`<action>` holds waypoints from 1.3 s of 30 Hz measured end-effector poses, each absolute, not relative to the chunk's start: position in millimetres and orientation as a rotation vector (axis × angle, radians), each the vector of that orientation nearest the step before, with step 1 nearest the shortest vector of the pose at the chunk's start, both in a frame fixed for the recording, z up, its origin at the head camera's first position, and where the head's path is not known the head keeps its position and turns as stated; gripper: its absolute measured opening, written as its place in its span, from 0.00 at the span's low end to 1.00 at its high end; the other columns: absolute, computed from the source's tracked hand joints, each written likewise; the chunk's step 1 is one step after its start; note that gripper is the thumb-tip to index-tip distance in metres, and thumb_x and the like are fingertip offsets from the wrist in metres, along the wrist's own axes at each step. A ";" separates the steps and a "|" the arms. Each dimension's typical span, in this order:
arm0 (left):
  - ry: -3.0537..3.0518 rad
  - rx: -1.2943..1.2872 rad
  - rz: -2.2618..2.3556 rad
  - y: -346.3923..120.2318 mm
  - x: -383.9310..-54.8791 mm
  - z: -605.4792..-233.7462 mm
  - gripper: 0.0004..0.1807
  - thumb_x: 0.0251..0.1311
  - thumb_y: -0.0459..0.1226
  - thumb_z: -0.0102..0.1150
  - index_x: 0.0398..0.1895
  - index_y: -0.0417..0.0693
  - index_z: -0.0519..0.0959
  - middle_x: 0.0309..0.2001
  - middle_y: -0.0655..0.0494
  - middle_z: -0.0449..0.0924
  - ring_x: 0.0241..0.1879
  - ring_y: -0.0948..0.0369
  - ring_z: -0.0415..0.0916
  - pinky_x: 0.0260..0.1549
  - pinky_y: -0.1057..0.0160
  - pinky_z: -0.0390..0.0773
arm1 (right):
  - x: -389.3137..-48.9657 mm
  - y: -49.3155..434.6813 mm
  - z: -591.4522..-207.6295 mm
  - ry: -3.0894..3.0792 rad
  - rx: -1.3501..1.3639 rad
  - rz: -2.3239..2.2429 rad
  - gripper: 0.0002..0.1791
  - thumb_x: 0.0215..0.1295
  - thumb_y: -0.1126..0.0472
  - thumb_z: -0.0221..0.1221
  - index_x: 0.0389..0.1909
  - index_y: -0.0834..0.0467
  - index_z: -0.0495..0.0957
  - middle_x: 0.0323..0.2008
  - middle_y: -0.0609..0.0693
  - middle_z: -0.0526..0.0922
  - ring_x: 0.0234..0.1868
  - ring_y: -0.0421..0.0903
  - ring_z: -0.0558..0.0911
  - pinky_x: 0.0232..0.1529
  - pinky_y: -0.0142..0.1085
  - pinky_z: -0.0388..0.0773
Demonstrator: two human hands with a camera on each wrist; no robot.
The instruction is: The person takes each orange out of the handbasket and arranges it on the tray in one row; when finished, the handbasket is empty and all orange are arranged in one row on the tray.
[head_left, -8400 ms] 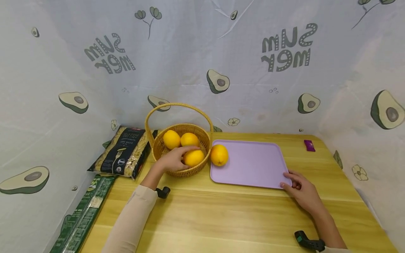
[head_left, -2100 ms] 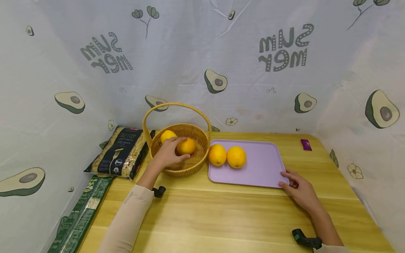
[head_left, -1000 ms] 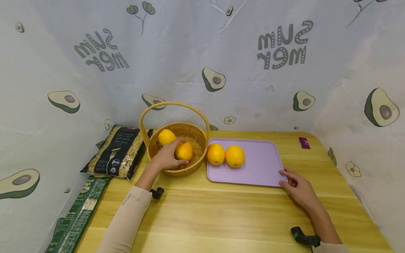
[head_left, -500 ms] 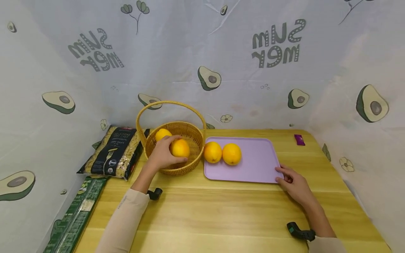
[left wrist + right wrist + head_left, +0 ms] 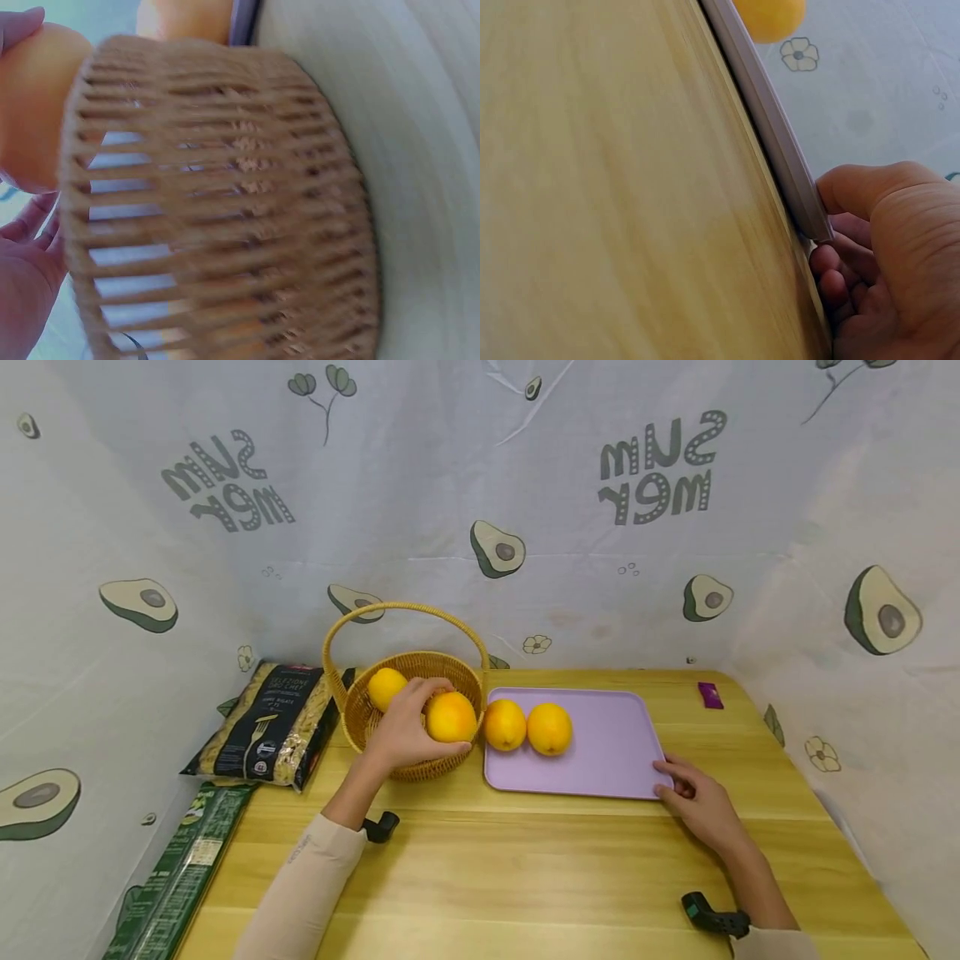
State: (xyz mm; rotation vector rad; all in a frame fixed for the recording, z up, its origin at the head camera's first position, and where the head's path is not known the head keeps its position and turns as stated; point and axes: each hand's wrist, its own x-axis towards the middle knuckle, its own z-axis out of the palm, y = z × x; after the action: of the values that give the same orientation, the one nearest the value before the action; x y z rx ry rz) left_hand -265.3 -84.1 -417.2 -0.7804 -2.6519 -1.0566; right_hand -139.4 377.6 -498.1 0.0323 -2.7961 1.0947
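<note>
My left hand (image 5: 411,727) grips an orange (image 5: 451,717) between thumb and fingers, over the right part of the wicker basket (image 5: 435,770). In the left wrist view the held orange (image 5: 37,109) shows at the level of the basket's rim. One more orange (image 5: 387,688) lies inside the basket at its left. Two oranges, a left one (image 5: 505,725) and a right one (image 5: 550,729), sit side by side on the left part of the lilac tray (image 5: 607,743). My right hand (image 5: 703,806) pinches the tray's near right corner, thumb on the edge in the right wrist view.
A black bag of pasta (image 5: 270,722) lies left of the basket, with a long green packet (image 5: 183,868) nearer. A small purple wrapper (image 5: 710,695) lies at the back right. The basket's tall handle (image 5: 405,605) arches above it. A printed cloth (image 5: 420,485) hangs behind the table.
Since the oldest frame, a second orange has come onto the tray. The left hand has lifted another orange from the basket and moved it rightward. The right hand keeps its place at the tray's corner.
</note>
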 end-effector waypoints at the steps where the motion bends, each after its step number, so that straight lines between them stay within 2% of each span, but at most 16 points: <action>1: -2.638 -0.804 -1.062 -81.4 -264.7 -416.0 0.46 0.34 0.61 0.82 0.62 0.62 0.75 0.55 0.57 0.75 0.51 0.57 0.75 0.49 0.51 0.81 | -139.5 377.7 -498.6 -2.794 0.033 1.094 0.24 0.73 0.59 0.63 0.64 0.66 0.78 0.71 0.71 0.69 0.36 0.34 0.68 0.35 0.26 0.61; 13: -2.573 -1.055 -1.101 -40.5 -262.4 -408.3 0.46 0.39 0.60 0.80 0.65 0.58 0.77 0.62 0.60 0.79 0.58 0.62 0.77 0.57 0.55 0.80 | -140.1 379.4 -501.3 -2.790 0.034 1.101 0.24 0.73 0.58 0.62 0.64 0.66 0.78 0.71 0.71 0.69 0.36 0.34 0.67 0.34 0.26 0.61; 17: -2.580 -1.120 -1.119 -21.9 -261.2 -407.5 0.45 0.41 0.60 0.79 0.67 0.58 0.77 0.61 0.61 0.80 0.57 0.62 0.78 0.55 0.56 0.81 | -138.2 381.5 -502.3 -2.790 0.040 1.105 0.24 0.73 0.58 0.62 0.64 0.67 0.78 0.71 0.72 0.69 0.35 0.34 0.67 0.35 0.26 0.61; 22: -2.567 -1.182 -1.134 5.0 -264.3 -408.5 0.44 0.43 0.61 0.78 0.67 0.61 0.77 0.62 0.63 0.80 0.55 0.65 0.78 0.52 0.64 0.81 | -137.7 382.9 -503.2 -2.792 0.045 1.112 0.24 0.74 0.57 0.62 0.65 0.67 0.77 0.71 0.72 0.68 0.35 0.34 0.67 0.34 0.26 0.61; 25: -2.559 -1.213 -1.140 21.9 -268.1 -407.8 0.45 0.44 0.60 0.78 0.68 0.60 0.77 0.63 0.62 0.80 0.56 0.65 0.79 0.52 0.67 0.81 | -137.4 382.0 -503.1 -2.796 0.038 1.112 0.25 0.74 0.57 0.62 0.65 0.67 0.77 0.71 0.72 0.68 0.35 0.34 0.67 0.34 0.26 0.61; 34: -2.645 -1.195 -1.290 65.8 -284.7 -406.0 0.45 0.44 0.59 0.80 0.70 0.66 0.75 0.64 0.65 0.78 0.56 0.66 0.77 0.54 0.65 0.81 | -138.2 379.2 -501.5 -2.797 0.041 1.108 0.24 0.73 0.59 0.62 0.65 0.67 0.77 0.71 0.73 0.68 0.35 0.34 0.67 0.34 0.26 0.60; 39: -2.643 -1.195 -1.367 87.8 -289.3 -409.1 0.45 0.43 0.58 0.81 0.69 0.62 0.75 0.60 0.66 0.80 0.54 0.68 0.78 0.53 0.69 0.80 | -139.7 377.8 -499.5 -2.803 0.033 1.107 0.25 0.74 0.57 0.61 0.65 0.67 0.77 0.71 0.72 0.68 0.35 0.35 0.67 0.34 0.26 0.61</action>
State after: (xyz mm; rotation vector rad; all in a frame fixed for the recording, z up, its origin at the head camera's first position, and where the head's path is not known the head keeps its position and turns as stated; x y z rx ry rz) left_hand -289.3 87.8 -409.1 -1.1954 -2.6426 -1.3666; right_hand -139.7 377.8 -499.5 0.0334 -2.8035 1.1071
